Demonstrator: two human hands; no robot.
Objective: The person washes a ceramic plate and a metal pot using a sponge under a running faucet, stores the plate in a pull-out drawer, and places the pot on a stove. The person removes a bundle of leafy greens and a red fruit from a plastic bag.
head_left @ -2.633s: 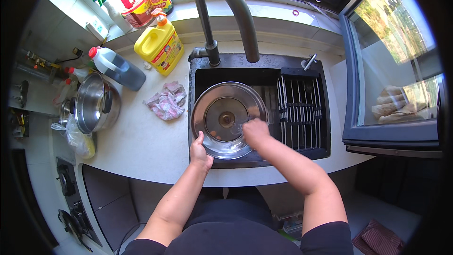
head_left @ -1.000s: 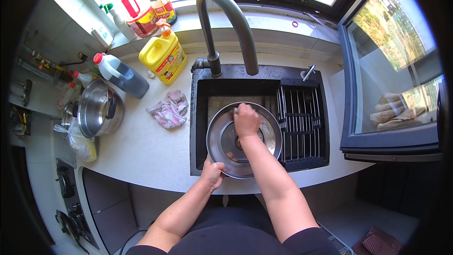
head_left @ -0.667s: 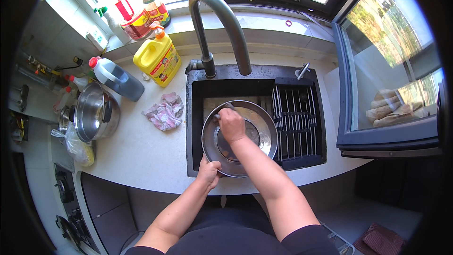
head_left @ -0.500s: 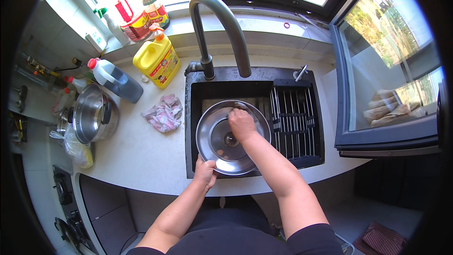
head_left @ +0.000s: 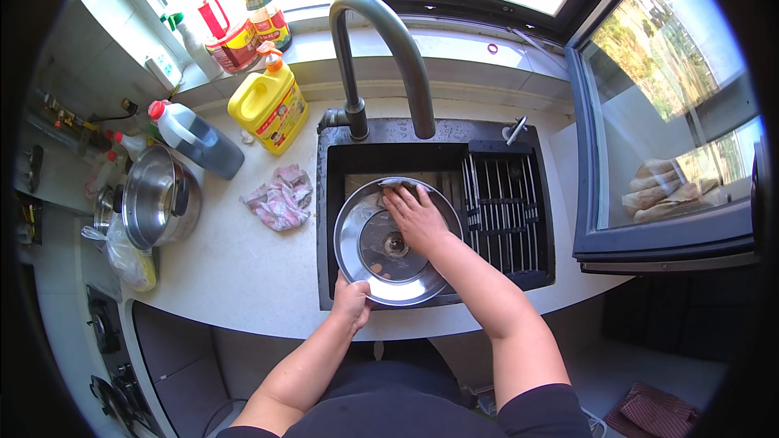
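Note:
A round steel pot lid [head_left: 350, 223] with a see-through-looking middle and a small central fitting is tilted over the dark sink [head_left: 349, 158]. My left hand [head_left: 353, 302] grips its near-left rim, thumb on top. On the lid's far inner side lies my right hand [head_left: 415, 217], fingers extended, pressing a small greyish pad or cloth [head_left: 396, 182] against the metal near the rim. That pad is mostly covered by the fingertips, so its kind is unclear. Above the sink arches a dark grey faucet [head_left: 398, 40]; no running water shows.
A rack [head_left: 503, 211] spans the sink's right side. On the left counter are a crumpled pink-white cloth [head_left: 278, 197], a yellow jug [head_left: 272, 105], a dark-liquid bottle [head_left: 199, 139] and a steel pot [head_left: 158, 195]. An open window sash [head_left: 588, 154] juts in at right.
My right hand has gone from bunched fingers to flatter, stretched ones, shifting slightly left and nearer on the lid. My left hand keeps its grip on the rim.

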